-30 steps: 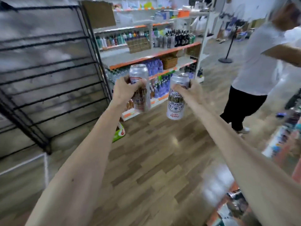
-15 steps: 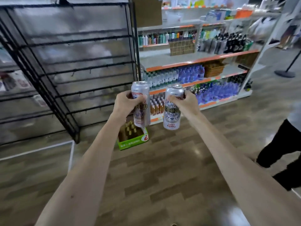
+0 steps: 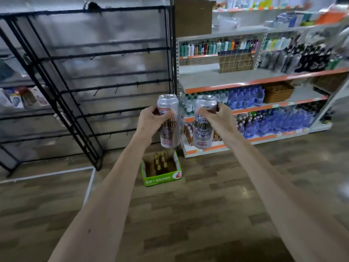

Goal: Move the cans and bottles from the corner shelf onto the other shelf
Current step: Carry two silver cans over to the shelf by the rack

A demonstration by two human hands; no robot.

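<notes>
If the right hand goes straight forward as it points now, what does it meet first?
Probably the right hand, with its can, meets the bottled water on the white shelf; depth is unclear.

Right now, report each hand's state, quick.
Left hand: closed around the left can, held upright.
Right hand: closed around the right can, held upright.

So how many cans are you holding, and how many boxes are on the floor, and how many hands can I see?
Cans: 2, the can in the left hand and the can in the right hand
Green box on the floor: 1
Hands: 2, the left hand and the right hand
Total: 5
</notes>
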